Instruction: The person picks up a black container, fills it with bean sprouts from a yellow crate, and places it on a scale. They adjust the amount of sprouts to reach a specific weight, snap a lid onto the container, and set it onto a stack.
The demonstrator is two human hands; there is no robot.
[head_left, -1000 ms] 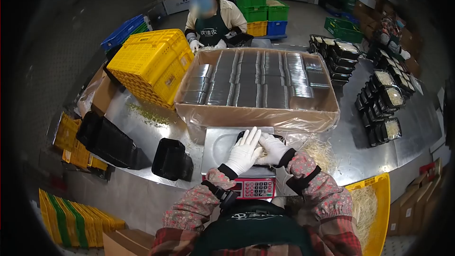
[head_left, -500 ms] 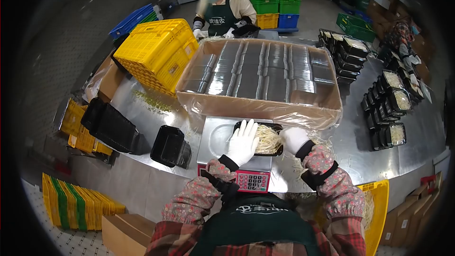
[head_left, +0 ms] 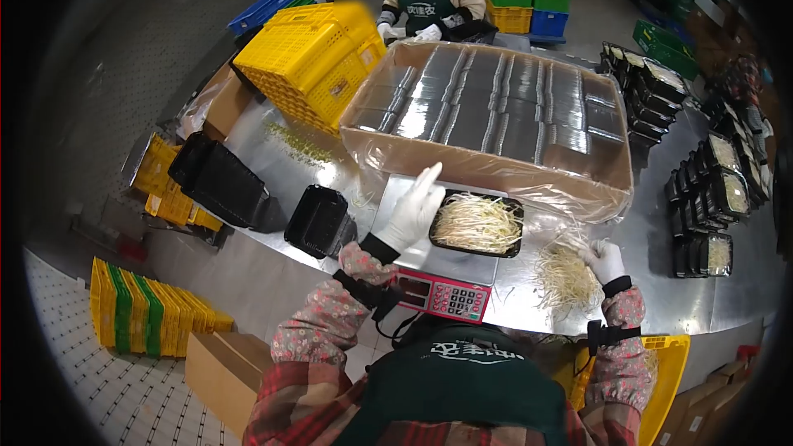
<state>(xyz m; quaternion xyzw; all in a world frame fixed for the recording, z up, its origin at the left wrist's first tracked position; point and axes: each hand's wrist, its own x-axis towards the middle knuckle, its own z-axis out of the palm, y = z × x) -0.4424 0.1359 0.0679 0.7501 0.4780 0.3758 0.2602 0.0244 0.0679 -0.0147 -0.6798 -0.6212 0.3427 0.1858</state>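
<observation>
"What's closest to the wearer?"

"The scale [head_left: 453, 297], its red keypad facing them, and at the lower right a yellow basket [head_left: 676, 367] beside the right sleeve."

"And the hands?"

"The left hand [head_left: 415, 208] is released, fingers extended, at the left side of the filled tray [head_left: 477, 223]. The right hand [head_left: 607, 260] is partly curled at the edge of the loose sprouts [head_left: 566, 277]; I can't tell whether it grips any."

"Where's that filled tray?"

"On the scale's metal plate, heaped with pale sprouts. The loose ones lie on the desk [head_left: 661, 301] to its right, and an open black tray [head_left: 318, 219] stands left of the scale."

"Farther out?"

"A cardboard box [head_left: 396, 145] packed with rows of clear plastic pieces, then a co-worker [head_left: 425, 0] in a green apron."
</observation>
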